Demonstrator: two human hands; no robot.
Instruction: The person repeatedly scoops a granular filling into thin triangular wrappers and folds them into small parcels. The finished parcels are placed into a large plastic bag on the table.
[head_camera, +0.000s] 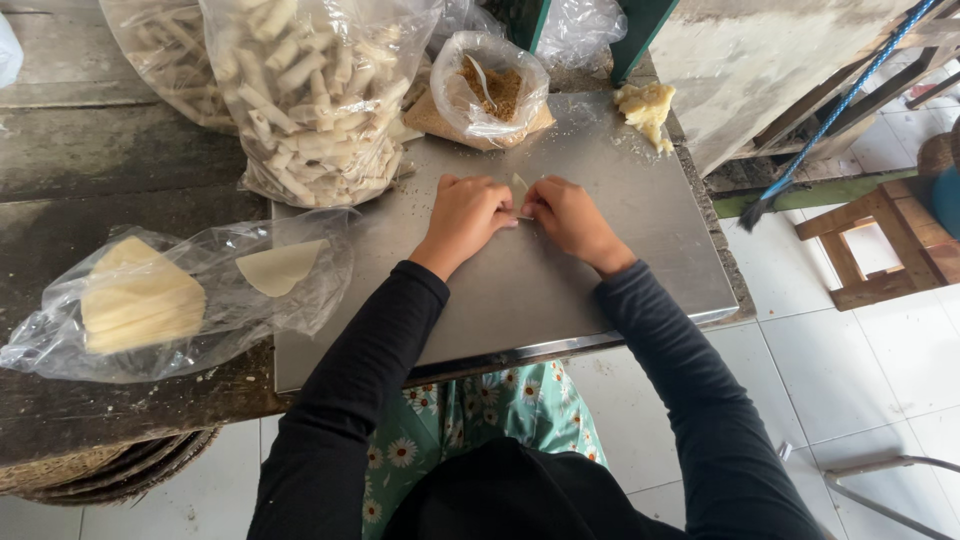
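Observation:
My left hand (462, 218) and my right hand (572, 218) meet over a steel sheet (520, 290), fingers curled together on a small pale pastry wrapper (519, 188). Only the wrapper's upper tip shows between the fingertips; the rest is hidden under them. Just beyond the hands sits an open plastic bag of brown crumbly filling (490, 92) with a spoon in it. A lump of pale dough (645, 107) lies at the sheet's far right corner.
A large clear bag of rolled pastry sticks (320, 100) stands at the far left of the sheet. A clear bag of stacked wrappers (140, 300) lies on the dark wooden table (90, 160). A wooden stool (880, 240) and white floor tiles are to the right.

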